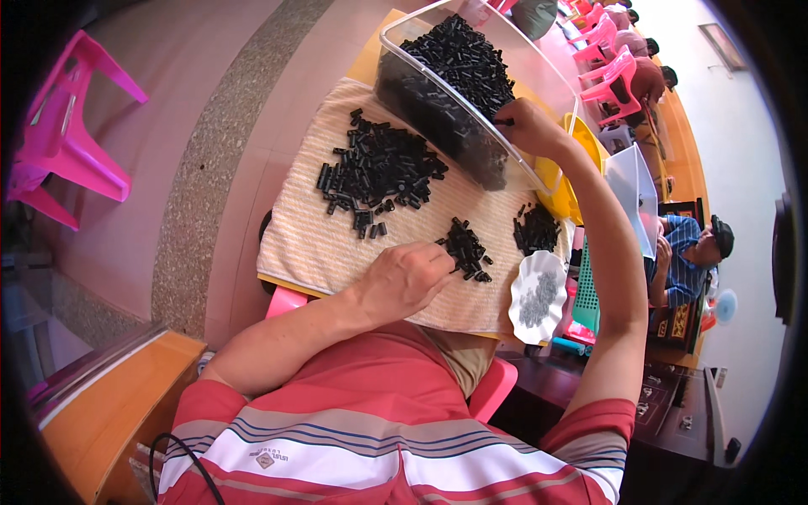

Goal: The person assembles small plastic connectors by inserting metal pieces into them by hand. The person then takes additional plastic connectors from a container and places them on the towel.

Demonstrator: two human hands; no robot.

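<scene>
My right hand (pixel 532 128) reaches over the near right wall of a clear plastic bin (pixel 410 49) filled with small black cylindrical pieces (pixel 459 63). Its fingers are pinched, and a small black piece (pixel 503 122) shows at their tips. My left hand (pixel 408 276) rests low over the towel, fingers curled in, beside a small pile of black pieces (pixel 465 250). Whatever its fingertips hold is hidden. A larger loose pile of black pieces (pixel 379 168) lies farther left, and another small pile (pixel 536 230) is to the right.
A striped towel (pixel 295 227) covers the table. A white scalloped dish (pixel 551 324) with small clear bits sits at its right edge, below a yellow basin (pixel 581 139). Pink chairs (pixel 76 135) stand around. A person in a blue shirt (pixel 686 261) sits at the right.
</scene>
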